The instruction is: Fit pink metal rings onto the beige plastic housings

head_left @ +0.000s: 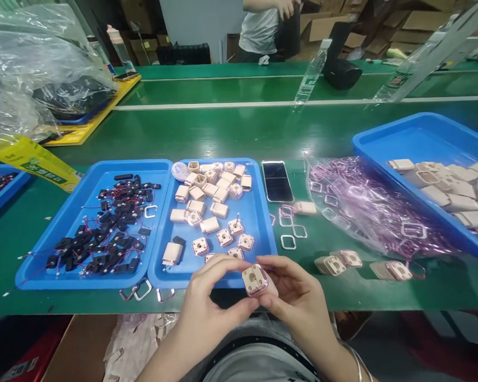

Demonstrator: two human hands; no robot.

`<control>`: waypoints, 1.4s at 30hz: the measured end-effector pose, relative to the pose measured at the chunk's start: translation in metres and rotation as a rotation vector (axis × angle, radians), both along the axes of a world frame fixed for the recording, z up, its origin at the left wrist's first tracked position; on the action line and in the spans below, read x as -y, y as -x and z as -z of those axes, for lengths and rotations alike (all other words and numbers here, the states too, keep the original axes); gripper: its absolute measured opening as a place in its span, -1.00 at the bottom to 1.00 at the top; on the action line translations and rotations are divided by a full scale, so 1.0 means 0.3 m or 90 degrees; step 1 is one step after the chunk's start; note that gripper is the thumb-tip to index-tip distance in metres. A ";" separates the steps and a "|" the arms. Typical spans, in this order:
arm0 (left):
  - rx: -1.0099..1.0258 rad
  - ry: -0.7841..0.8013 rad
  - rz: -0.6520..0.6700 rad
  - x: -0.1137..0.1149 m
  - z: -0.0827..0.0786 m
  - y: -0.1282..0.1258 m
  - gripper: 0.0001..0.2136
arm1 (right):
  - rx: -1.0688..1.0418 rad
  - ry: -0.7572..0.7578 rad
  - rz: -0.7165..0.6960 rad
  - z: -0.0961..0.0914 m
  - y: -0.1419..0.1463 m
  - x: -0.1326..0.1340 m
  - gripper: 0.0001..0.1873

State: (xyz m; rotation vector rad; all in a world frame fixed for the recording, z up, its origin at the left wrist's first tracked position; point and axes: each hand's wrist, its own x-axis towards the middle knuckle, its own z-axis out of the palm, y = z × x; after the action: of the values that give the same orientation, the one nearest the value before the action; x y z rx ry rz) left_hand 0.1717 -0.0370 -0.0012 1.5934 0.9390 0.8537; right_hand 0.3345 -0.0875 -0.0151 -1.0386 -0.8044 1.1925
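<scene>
Both my hands hold one small beige square housing [255, 279] with a pinkish metal rim, just above the table's near edge. My left hand [207, 305] pinches its left side with thumb and fingers. My right hand [292, 297] grips its right side. Behind the hands, a blue tray [258, 215] holds several more beige housings. To its left, another blue tray [79, 212] is filled with small black parts on thin wires. Loose metal rings [289, 241] lie on the green table to the right of the trays.
A phone [276, 180] lies screen-up beside the middle tray. A clear bag of pink rings [366, 207] sits right of it, next to a large blue tray [414, 138] of beige housings. A clear bottle [310, 74] stands farther back. Another person [263, 26] stands beyond the table.
</scene>
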 end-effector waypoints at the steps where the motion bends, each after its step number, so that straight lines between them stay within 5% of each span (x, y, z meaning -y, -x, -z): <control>1: -0.006 0.012 -0.008 0.007 0.001 0.002 -0.76 | -0.008 0.003 -0.008 0.006 0.000 0.000 -0.67; 14: 0.091 0.064 -0.046 0.009 0.020 -0.061 -0.74 | -0.014 -0.013 -0.078 0.038 -0.073 0.009 -0.66; 21: 0.143 0.078 -0.020 -0.017 -0.009 -0.142 -0.71 | 0.027 -0.067 0.020 -0.001 -0.112 -0.001 -0.56; 31: 0.145 0.100 0.048 -0.013 -0.031 -0.170 -0.82 | 0.266 -0.223 0.103 -0.022 -0.157 0.010 -0.55; 42: 0.268 0.309 0.131 0.011 -0.017 -0.175 -0.72 | 0.506 -0.381 0.135 -0.047 -0.166 -0.001 -0.55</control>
State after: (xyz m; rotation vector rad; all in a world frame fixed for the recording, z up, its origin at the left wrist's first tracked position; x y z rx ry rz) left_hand 0.2243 -0.0404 0.0039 1.0176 0.6063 0.7111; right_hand 0.3843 -0.0871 -0.0009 -1.0418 -1.5068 0.2727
